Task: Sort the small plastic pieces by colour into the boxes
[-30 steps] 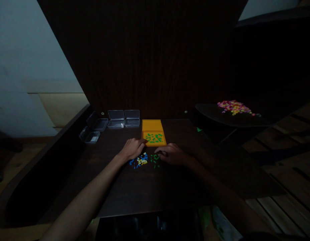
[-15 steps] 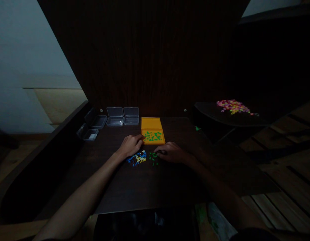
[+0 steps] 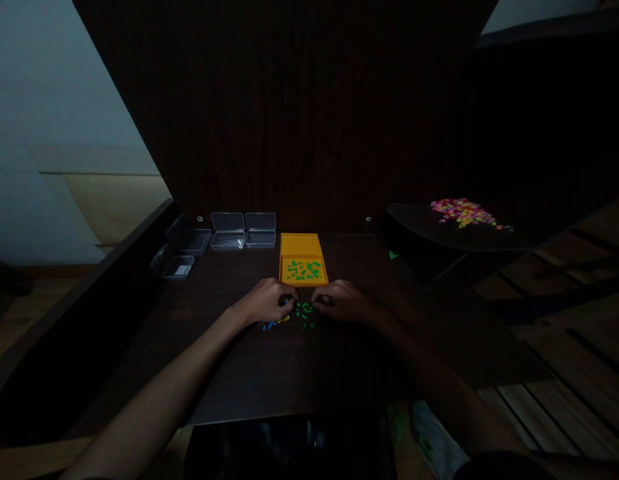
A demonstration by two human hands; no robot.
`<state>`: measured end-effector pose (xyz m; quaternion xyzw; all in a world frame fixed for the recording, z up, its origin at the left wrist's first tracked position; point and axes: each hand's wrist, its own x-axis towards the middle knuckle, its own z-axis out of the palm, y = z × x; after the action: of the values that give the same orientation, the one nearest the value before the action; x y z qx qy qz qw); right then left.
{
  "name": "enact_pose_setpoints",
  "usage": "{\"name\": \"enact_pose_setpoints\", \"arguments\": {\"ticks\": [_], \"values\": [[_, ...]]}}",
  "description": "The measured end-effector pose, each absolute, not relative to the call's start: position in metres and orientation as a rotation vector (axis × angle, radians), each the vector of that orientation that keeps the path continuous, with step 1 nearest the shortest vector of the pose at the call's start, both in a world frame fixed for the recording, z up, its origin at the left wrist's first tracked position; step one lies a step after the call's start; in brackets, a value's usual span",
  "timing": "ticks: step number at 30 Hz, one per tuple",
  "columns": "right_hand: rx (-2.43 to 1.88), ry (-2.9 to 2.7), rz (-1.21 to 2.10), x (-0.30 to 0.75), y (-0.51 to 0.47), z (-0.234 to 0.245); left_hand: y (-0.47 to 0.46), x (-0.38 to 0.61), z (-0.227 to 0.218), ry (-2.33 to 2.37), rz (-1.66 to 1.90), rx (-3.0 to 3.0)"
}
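Note:
My left hand (image 3: 270, 300) is over the pile of small blue and yellow pieces (image 3: 274, 325), hiding most of it. Its thumb and forefinger curl together at the left edge of some loose green pieces (image 3: 305, 312). On the other side of these, my right hand (image 3: 340, 300) has its fingertips closed in a pinch by the green pieces. Whatever either hand grips is too small to make out. Just beyond both hands, a yellow open box (image 3: 299, 243) has many green pieces (image 3: 303, 270) scattered in its near half.
Clear plastic boxes with raised lids (image 3: 228, 240) stand along the back left of the dark table (image 3: 269, 380). A pink and yellow heap of small pieces (image 3: 464, 212) lies on a side shelf (image 3: 414, 217) at right. A tall dark panel (image 3: 289, 120) rises behind.
My left hand has come back from the yellow box's left edge toward me, now covering much of the blue and yellow pile. My right hand has shifted only slightly.

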<state>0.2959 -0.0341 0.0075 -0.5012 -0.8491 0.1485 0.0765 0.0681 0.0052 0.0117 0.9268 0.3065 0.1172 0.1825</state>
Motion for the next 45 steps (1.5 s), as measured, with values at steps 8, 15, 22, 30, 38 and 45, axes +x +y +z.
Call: {"name": "enact_pose_setpoints", "arguments": {"ticks": [8, 15, 22, 30, 38, 45], "values": [[-1.381, -2.520, 0.482, 0.2957, -0.0321, 0.0024, 0.0057, 0.0685, 0.0110, 0.794, 0.298, 2.649], [-1.315, -2.488, 0.536, 0.2962, -0.0309, 0.0000, 0.0032, 0.0695, 0.0149, 0.803, 0.263, 2.656], [-1.341, -2.493, 0.625, 0.2958, -0.0285, -0.0005, 0.0041, 0.0704, 0.0104, 0.773, 0.263, 2.651], [-1.265, -2.502, 0.636, 0.2978, -0.0274, -0.0011, 0.0028, 0.0706, 0.0141, 0.773, 0.255, 2.630], [-1.365, -2.472, 0.602, 0.2998, -0.0279, -0.0002, 0.0048, 0.0680, 0.0156, 0.785, 0.235, 2.643], [-1.334, -2.498, 0.643, 0.2986, -0.0282, 0.0012, 0.0020, 0.0702, 0.0160, 0.789, 0.232, 2.648]]}}
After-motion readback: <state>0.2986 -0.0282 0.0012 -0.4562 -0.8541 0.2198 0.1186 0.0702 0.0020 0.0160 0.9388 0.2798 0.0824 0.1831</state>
